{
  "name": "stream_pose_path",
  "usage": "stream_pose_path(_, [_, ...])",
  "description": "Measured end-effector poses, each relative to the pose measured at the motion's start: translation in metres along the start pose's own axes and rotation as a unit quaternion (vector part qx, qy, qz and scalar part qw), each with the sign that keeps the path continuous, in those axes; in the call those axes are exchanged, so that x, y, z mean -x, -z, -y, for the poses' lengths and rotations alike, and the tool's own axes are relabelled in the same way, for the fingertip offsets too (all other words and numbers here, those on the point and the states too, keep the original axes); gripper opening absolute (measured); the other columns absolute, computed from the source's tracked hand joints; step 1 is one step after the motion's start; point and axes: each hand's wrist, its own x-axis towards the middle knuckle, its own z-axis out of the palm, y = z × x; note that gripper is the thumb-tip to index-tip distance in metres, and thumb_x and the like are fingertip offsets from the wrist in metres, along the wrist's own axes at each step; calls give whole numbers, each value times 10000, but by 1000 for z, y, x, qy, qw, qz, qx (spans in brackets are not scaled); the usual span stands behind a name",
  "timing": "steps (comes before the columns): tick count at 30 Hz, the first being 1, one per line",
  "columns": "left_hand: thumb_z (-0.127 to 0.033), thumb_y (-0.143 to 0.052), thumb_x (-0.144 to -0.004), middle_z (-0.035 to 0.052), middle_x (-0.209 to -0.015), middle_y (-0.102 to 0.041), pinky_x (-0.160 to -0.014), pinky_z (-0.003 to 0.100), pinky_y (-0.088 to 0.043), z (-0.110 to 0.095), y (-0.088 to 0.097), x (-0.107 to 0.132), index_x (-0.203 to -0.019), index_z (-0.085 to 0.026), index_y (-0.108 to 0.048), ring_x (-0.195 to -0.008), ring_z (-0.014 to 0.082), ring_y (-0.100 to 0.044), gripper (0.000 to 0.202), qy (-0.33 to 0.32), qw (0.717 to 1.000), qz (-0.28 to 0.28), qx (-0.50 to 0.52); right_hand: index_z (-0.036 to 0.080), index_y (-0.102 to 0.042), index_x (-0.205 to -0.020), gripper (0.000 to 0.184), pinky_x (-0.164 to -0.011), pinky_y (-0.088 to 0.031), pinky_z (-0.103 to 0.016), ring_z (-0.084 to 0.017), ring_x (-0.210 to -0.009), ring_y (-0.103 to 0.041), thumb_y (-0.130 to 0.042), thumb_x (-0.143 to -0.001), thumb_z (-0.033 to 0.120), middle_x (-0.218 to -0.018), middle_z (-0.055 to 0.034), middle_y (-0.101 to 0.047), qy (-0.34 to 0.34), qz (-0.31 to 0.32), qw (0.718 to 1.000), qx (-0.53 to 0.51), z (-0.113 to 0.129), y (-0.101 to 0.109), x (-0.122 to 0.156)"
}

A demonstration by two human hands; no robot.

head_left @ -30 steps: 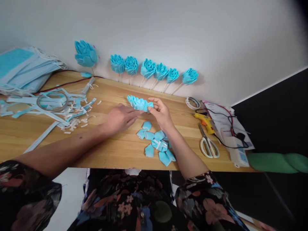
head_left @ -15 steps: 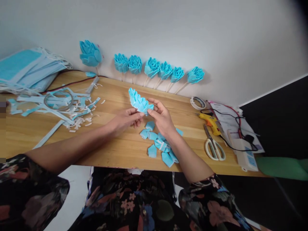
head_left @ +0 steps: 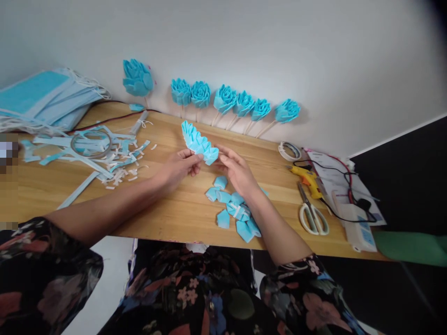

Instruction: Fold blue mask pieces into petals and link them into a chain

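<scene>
A strip of overlapping folded light-blue petals (head_left: 199, 142), apparently mask fabric, is held slanting above the table. My left hand (head_left: 183, 165) is closed on its lower edge, thumb in front and fingers behind. My right hand (head_left: 239, 172) is beside the strip's right end, thumb and fingers loosely apart; its thumb is off the strip, and whether the fingertips touch the edge is hard to see. Below the hands lie several loose folded blue petals (head_left: 223, 218) and a small blue bundle with white strips (head_left: 239, 211), partly hidden by my right forearm.
Blue fabric roses (head_left: 225, 98) on sticks lean along the wall. At left are stacked masks (head_left: 38, 95), cut scraps (head_left: 91, 160) and a tape ring (head_left: 109, 144). At right are white tape (head_left: 289, 151), a yellow glue gun (head_left: 307, 181), scissors (head_left: 314, 218), cables and a white power strip (head_left: 359, 228).
The petal strip has shifted slightly left and turned a little in my left hand. My right thumb has come off its right end. The whole view has shifted slightly.
</scene>
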Motion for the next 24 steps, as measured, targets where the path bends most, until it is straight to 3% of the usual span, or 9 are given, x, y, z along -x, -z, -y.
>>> stream_pose_path(4, [-319,-751,-755,-23,-622,-585,-496,220,-384,-1,-1,0,-699,-171,-519,-508,70,-520,281,2,1000,-5,11,273,-626,-1197,441,-1027,-488,-401,-205,-1137,-634,-704,-777,384,-1167,-26,-714,9,26,999,-17,-5,-4,-1])
stream_pose_path(11, [-287,-775,-733,-30,-640,-604,-519,215,-393,1,-2,0,-722,-168,-539,-521,69,-527,264,18,999,20,27,229,-658,-999,281,-944,-501,-364,-178,-945,-647,-711,-751,351,-992,-17,-719,17,16,1000,3,-10,-9,-3])
stream_pose_path(15, [-298,-777,-734,-31,-669,-607,-531,211,-400,3,-2,2,-760,-164,-570,-535,65,-530,248,14,999,38,3,224,-645,-963,271,-886,-507,-357,-179,-902,-631,-694,-754,389,-951,-16,-709,7,8,1000,28,-12,-8,-4])
stream_pose_path(19, [-316,-753,-758,-26,-632,-592,-531,212,-395,5,-1,1,-754,-164,-593,-531,70,-517,221,-1,998,46,-30,221,-656,-966,264,-927,-494,-364,-174,-900,-639,-714,-746,354,-960,-14,-720,12,18,1000,-4,-9,-10,-3])
stream_pose_path(24, [-318,-738,-749,-27,-582,-566,-520,209,-379,3,0,0,-682,-165,-573,-516,71,-486,234,-26,998,21,-61,218,-695,-989,269,-973,-478,-352,-181,-982,-643,-719,-762,361,-1015,-13,-732,10,51,999,-14,-3,-7,0])
